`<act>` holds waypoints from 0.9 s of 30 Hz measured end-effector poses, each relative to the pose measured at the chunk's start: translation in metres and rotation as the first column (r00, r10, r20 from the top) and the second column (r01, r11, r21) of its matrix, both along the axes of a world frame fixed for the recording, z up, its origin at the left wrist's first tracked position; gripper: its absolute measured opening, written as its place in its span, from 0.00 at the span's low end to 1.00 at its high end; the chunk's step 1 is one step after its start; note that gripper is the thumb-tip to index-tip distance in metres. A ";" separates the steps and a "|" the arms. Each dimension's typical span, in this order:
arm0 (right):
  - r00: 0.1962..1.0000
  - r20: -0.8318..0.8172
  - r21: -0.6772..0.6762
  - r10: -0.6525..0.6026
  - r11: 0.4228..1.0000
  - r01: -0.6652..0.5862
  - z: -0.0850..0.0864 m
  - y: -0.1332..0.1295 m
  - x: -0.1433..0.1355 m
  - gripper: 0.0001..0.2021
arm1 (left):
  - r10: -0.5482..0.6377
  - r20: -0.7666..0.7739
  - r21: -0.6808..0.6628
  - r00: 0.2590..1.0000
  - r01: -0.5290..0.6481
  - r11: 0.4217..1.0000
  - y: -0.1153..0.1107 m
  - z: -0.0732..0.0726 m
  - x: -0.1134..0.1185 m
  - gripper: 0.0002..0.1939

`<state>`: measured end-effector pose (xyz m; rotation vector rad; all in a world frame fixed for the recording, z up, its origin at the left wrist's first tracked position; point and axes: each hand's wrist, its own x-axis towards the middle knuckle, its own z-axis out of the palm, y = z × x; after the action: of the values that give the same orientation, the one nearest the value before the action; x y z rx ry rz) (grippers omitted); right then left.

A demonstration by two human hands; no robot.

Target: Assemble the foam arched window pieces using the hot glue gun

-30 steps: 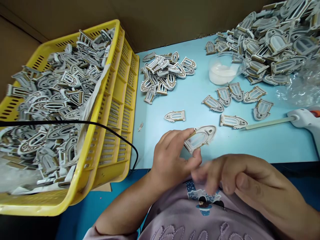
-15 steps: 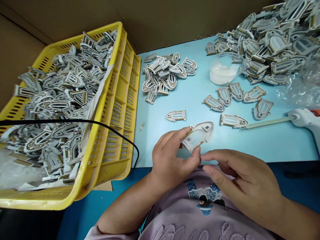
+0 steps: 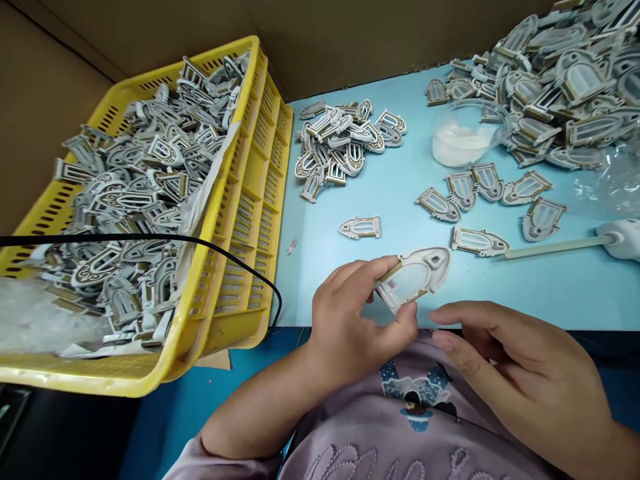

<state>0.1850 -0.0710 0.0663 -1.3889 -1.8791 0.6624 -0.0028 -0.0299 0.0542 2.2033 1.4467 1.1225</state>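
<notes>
My left hand (image 3: 357, 317) pinches a small arched window piece (image 3: 413, 277) by its straight end, between thumb and fingers. The piece is white and grey with gold-brown edges and a cloudy clear pane; its pointed end is tilted up to the right. My right hand (image 3: 520, 360) is beside it on the right, apart from the piece. Its thumb and index finger are separated, with nothing seen between them; the other fingers curl partly out of sight. Beyond my left hand a single arched piece (image 3: 360, 227) lies on the light blue table (image 3: 320, 280).
A yellow crate (image 3: 215, 287) full of arched pieces stands left, a black cable (image 3: 220, 255) across it. More pieces form a small pile (image 3: 345, 143) and a large heap (image 3: 560, 87). A clear cup (image 3: 463, 140) holds white material. A glue gun (image 3: 620, 239) lies right, near several loose pieces.
The whole view has shifted slightly, so most things appear further right. My right hand is a little further from the held piece. My left hand keeps its grip.
</notes>
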 end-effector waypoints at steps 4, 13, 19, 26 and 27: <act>0.996 0.030 0.056 -0.080 0.995 0.078 -0.004 0.000 0.002 0.06 | -0.024 -0.036 0.098 0.999 0.027 0.995 -0.002 -0.003 0.003 0.19; 0.933 0.360 0.337 -0.009 0.934 -0.121 0.008 0.017 0.002 0.06 | -0.089 -0.242 0.147 0.966 0.127 0.981 -0.005 -0.006 0.006 0.21; 0.894 0.444 0.310 0.057 0.926 -0.213 0.008 0.022 -0.002 0.09 | -0.131 -0.285 0.110 0.949 0.168 0.980 -0.006 -0.004 0.007 0.19; 0.899 0.414 0.272 0.143 0.923 -0.272 0.002 0.025 -0.004 0.10 | -0.165 -0.294 0.074 0.942 0.194 0.978 -0.006 -0.003 0.008 0.18; 0.895 0.418 0.270 0.154 0.920 -0.284 0.001 0.025 -0.005 0.10 | -0.169 -0.292 0.069 0.941 0.197 0.978 -0.006 -0.003 0.008 0.18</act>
<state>0.1800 -0.0456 0.0669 -1.1565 -2.3635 0.1621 0.0051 -0.0362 0.0510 2.5938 1.2761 0.8576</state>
